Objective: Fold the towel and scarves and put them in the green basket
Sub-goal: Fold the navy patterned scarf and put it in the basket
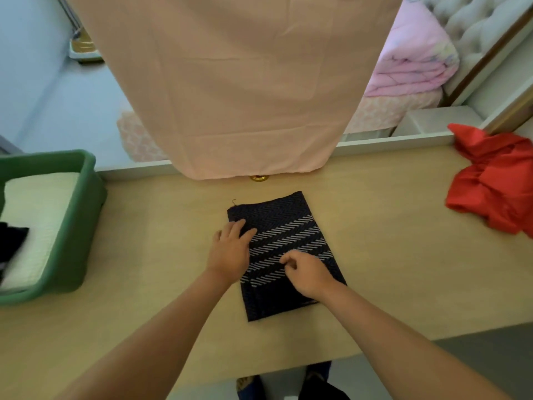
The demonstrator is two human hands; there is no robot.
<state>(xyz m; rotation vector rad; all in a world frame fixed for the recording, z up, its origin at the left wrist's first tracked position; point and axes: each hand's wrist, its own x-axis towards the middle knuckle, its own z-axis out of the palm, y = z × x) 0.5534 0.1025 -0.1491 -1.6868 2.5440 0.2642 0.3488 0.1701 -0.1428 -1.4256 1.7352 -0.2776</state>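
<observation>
The dark striped scarf [288,226] lies folded into a rectangle on the surface [144,255], directly under both sets of fingers.

Left hand [230,249]: palm down on the scarf's left edge. Its fingers [240,228] are straight and lie flat on the fabric, gripping nothing. They point toward the scarf's far left corner.

Right hand [307,272]: it rests on the striped middle band of the scarf, nearer the person than the left fingers. The right fingers [288,259] are curled with their tips against the fabric. Whether they pinch a fold cannot be told.

Green basket [78,226]: it stands on the surface well to the left of the left fingers. It contains a folded cream towel [37,215], with a dark cloth [11,241] at the towel's left.

Red scarf [496,186]: it lies crumpled on the surface, well to the right of the right fingers and apart from the striped scarf.

Peach cloth [245,82]: it hangs beyond the fingers, its lower hem at the far edge of the surface. A small gold fitting [258,178] sits just below that hem.

Pink quilt [412,62]: it lies folded on the bed, beyond and to the right of the peach cloth.
</observation>
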